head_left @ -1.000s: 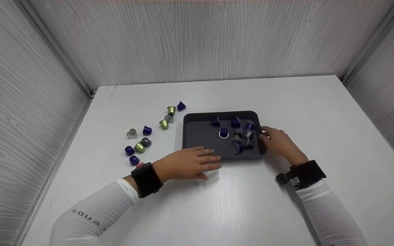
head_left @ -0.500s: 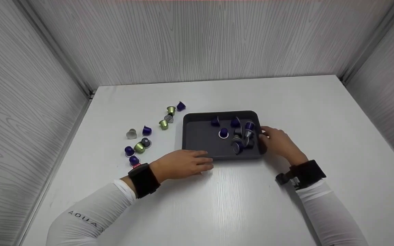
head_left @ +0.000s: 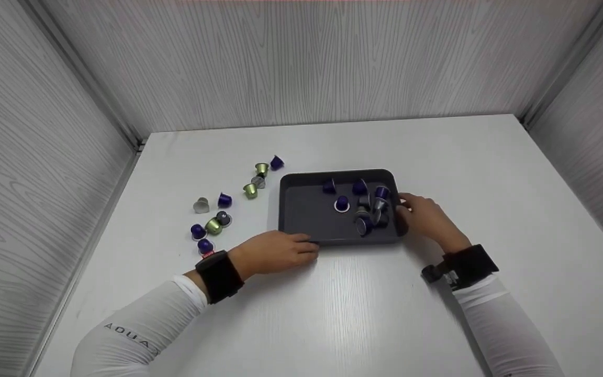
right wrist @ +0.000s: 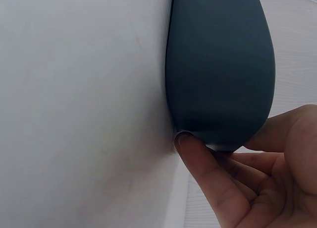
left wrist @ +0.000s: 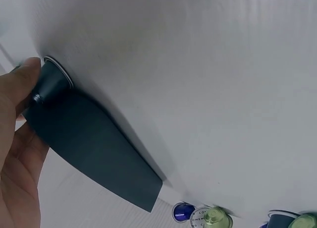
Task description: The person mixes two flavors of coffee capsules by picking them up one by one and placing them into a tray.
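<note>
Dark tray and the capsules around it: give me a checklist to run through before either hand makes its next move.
1. Right hand on the dark tray: ok, its fingers hold the right end.
2. Tray resting on the table: ok.
3. Left hand gripping the dark capsule firmly: cannot tell; the thumb touches it, but the head view hides it.
4. Capsules in the tray within its walls: ok, most lie toward the right.
5. All capsules in the tray: not ok, loose capsules lie left of it.
6. Left wristband off the nearest purple capsule: cannot tell; they overlap in the head view.
</note>
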A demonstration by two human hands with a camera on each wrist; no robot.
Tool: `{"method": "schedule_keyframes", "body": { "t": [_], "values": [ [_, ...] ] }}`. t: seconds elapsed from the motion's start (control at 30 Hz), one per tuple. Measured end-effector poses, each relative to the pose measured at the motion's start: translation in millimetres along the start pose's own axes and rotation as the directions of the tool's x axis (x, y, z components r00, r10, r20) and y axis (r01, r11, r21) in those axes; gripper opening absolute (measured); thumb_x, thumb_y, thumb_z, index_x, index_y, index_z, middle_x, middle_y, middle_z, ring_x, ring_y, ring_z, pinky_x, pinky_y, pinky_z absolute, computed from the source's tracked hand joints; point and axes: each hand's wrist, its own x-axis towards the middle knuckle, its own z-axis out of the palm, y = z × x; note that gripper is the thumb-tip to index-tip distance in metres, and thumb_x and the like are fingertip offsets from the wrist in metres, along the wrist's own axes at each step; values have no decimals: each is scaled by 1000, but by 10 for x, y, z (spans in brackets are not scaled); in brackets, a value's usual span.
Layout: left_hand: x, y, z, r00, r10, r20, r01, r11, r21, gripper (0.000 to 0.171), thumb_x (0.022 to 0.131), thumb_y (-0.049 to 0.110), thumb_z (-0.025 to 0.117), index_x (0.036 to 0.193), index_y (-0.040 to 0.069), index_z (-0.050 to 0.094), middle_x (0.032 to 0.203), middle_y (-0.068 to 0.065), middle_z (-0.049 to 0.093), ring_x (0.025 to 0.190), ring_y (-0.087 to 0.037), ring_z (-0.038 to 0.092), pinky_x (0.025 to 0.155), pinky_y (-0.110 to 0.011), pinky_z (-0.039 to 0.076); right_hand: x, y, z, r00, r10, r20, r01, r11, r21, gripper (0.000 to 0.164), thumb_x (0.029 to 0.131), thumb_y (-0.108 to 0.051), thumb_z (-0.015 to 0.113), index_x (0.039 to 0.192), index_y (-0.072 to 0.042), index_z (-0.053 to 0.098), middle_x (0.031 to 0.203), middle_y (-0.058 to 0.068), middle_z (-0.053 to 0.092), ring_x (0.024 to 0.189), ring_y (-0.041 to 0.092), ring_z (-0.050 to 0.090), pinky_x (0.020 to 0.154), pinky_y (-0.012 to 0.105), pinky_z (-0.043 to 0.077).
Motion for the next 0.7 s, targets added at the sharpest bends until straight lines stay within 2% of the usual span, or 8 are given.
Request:
{"method": "schedule_keyframes", "body": {
  "t": [0.2, 0.4, 0.53, 0.7],
  "values": [
    [-1, -3, 19, 1000, 13, -1, -13, 998, 64, 41, 91, 6, 66, 131, 15, 62, 136, 2, 57, 128, -18, 50, 86, -25, 52, 0, 27, 11, 1000, -15, -4, 15, 1000, -3, 43, 102, -12, 46, 141, 6, 46, 122, 31, 59, 109, 45, 59, 93, 56, 45],
    [3, -8, 16, 1000, 24, -13, -23, 993, 119, 32, 90, 6, 67, 121, 15, 66, 125, 2, 62, 125, -18, 51, 93, -25, 48, 8, 37, 13, 1000, -30, -7, 30, 1000, -6, 42, 102, -12, 48, 140, 7, 46, 120, 31, 60, 107, 44, 60, 90, 55, 47],
    [-1, 0, -5, 999, 31, -32, -27, 992, 125, 29, 89, 7, 68, 117, 15, 67, 122, 1, 64, 125, -19, 52, 101, -27, 43, 13, 37, 15, 999, -36, -16, 35, 999, -10, 41, 101, -11, 48, 139, 7, 47, 119, 32, 60, 107, 45, 60, 91, 56, 46],
    [-16, 13, -65, 997, 43, -65, -34, 992, 123, 28, 90, 7, 67, 117, 14, 67, 122, -1, 65, 125, -18, 53, 104, -28, 40, 10, 34, 10, 1000, -28, -13, 27, 1000, -13, 42, 101, -12, 48, 139, 6, 47, 120, 32, 60, 108, 46, 59, 92, 56, 46]
  ]
}}
